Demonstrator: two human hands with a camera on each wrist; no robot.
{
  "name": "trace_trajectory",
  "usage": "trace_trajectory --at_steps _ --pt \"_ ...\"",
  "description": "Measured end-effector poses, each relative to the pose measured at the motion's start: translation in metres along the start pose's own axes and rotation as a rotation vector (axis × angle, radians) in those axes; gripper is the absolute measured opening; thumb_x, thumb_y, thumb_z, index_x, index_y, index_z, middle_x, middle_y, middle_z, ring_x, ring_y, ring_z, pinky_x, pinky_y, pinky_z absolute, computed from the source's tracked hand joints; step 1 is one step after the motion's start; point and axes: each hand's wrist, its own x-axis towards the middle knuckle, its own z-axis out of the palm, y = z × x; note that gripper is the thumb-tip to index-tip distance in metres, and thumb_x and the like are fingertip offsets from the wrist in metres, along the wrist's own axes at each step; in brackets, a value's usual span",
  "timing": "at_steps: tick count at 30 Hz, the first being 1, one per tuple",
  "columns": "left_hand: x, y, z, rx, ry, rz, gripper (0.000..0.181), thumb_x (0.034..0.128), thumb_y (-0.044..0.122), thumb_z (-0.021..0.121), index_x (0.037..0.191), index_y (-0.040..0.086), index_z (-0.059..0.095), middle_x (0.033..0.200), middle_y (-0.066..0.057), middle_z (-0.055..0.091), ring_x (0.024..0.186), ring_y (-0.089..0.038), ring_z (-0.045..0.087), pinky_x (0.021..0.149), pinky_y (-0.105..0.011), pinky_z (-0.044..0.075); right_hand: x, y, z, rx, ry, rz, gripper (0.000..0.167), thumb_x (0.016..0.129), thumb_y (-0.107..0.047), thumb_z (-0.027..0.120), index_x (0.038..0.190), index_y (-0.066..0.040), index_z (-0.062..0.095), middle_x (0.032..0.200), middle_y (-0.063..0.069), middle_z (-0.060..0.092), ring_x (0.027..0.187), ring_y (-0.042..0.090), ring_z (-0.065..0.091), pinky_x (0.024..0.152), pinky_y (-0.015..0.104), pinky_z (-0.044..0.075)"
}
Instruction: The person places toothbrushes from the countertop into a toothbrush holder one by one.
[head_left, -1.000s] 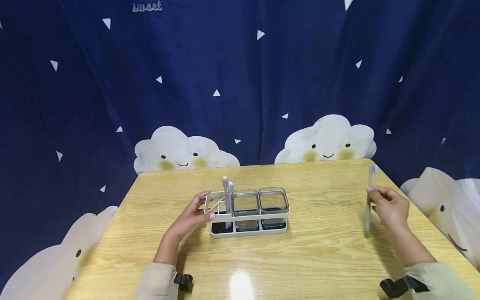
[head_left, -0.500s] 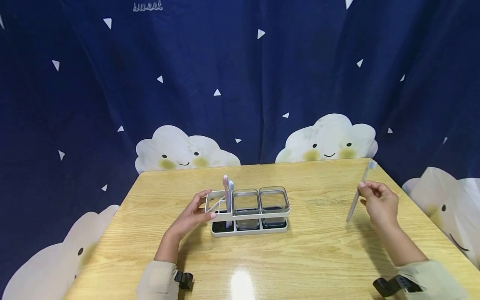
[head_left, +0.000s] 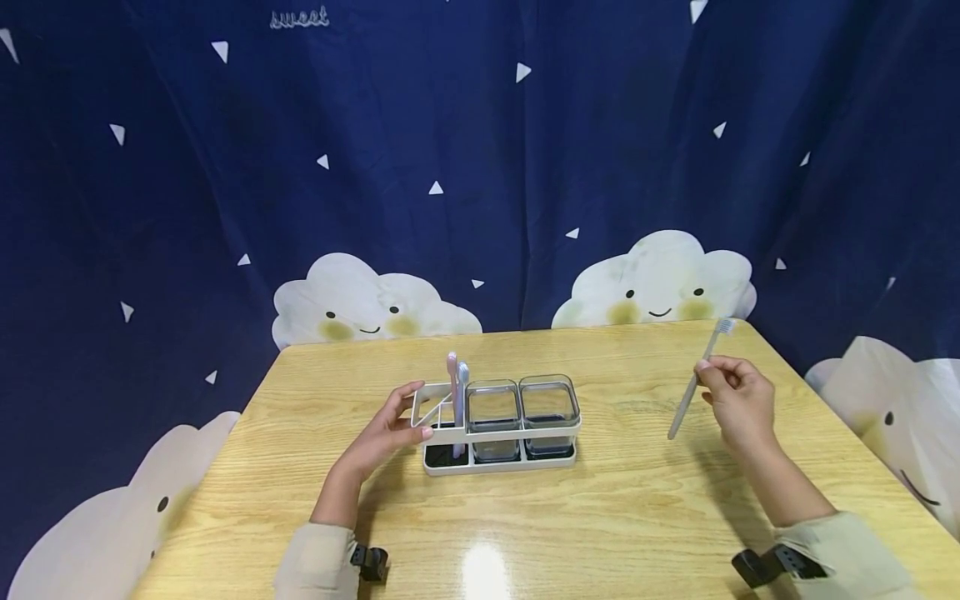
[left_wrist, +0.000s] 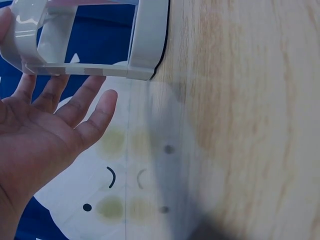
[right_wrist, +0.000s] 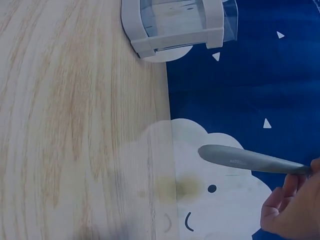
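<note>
A white toothbrush holder [head_left: 498, 435] stands on the table. My left hand [head_left: 384, 432] holds its left end, with the thumb on the front rail and the fingers at the back corner; in the left wrist view those fingers lie against the end of the frame [left_wrist: 85, 70]. Upright in one divided slot are a pink toothbrush [head_left: 452, 371] and a blue toothbrush [head_left: 462, 385]. To the right, my right hand [head_left: 744, 407] pinches a grey toothbrush [head_left: 684, 407] above the table. It tilts, bristles up and right, its handle end [right_wrist: 235, 156] pointing down-left.
Two square clear cups, a left cup [head_left: 492, 408] and a right cup [head_left: 549, 402], sit in the holder's other compartments. The wooden table [head_left: 585, 533] ends at a dark blue curtain [head_left: 390, 125] with cloud prints behind and beside it.
My right hand has moved left with the grey toothbrush, which went from nearly upright to tilted. The left hand and the holder have stayed in place.
</note>
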Motion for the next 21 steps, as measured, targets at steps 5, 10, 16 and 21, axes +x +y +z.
trace_trajectory --at_steps 5,10,16,21 --pt "-0.001 0.001 0.000 0.000 0.005 -0.010 0.074 0.0852 0.003 0.063 0.146 0.008 0.021 0.137 -0.028 0.028 0.101 -0.029 0.050 0.083 -0.037 0.043 -0.003 -0.011 0.008 -0.005 -0.006 0.064 0.010 0.087 -0.002 0.063 0.090 -0.011 0.065 0.075 -0.007 0.063 0.068 0.001 0.058 0.058 0.014 0.047" --pt "0.007 -0.018 -0.007 -0.017 0.009 -0.004 0.075 0.0853 0.001 0.063 0.146 0.013 0.021 0.136 -0.027 0.028 0.101 -0.029 0.050 0.083 -0.039 0.043 -0.005 -0.013 0.017 -0.033 -0.045 0.050 0.014 0.088 -0.002 0.062 0.092 -0.014 0.067 0.076 -0.007 0.062 0.068 0.002 0.058 0.058 0.014 0.047" --pt "0.010 -0.028 -0.008 -0.032 0.013 0.015 0.074 0.0853 0.004 0.065 0.146 0.017 0.024 0.138 -0.023 0.029 0.103 -0.029 0.051 0.083 -0.038 0.044 -0.011 -0.019 0.033 -0.021 -0.109 0.029 0.009 0.088 -0.003 0.063 0.093 -0.010 0.064 0.078 -0.005 0.061 0.070 0.005 0.057 0.058 0.016 0.047" --pt "0.011 -0.031 -0.007 -0.055 0.010 0.025 0.076 0.0852 0.004 0.065 0.146 0.015 0.022 0.138 -0.022 0.029 0.103 -0.030 0.051 0.084 -0.039 0.044 -0.016 -0.027 0.046 0.002 -0.119 -0.003 0.006 0.086 -0.003 0.065 0.092 -0.006 0.063 0.077 -0.003 0.061 0.067 0.006 0.056 0.056 0.016 0.045"
